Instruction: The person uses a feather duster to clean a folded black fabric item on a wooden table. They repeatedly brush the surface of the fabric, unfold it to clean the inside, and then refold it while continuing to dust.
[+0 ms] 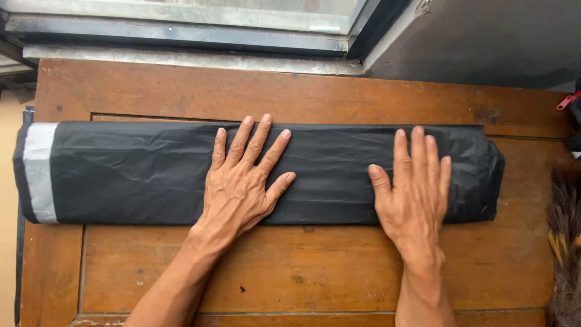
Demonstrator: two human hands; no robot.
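Note:
A long black plastic sheet (133, 172), folded into a flat band with a grey strip at its left end, lies across a wooden table (302, 272). My left hand (242, 178) rests flat on the middle of the sheet, fingers spread and pointing away from me. My right hand (414, 188) lies flat on the sheet's right part, fingers together, close to the folded right end. Both palms press on the plastic; neither hand grips anything.
A window frame (181, 30) and sill run along the table's far edge. A dark feathery brush (566, 242) sits at the right edge, with a red zipper pull (567, 101) above it. The sheet's left end overhangs the table's left edge.

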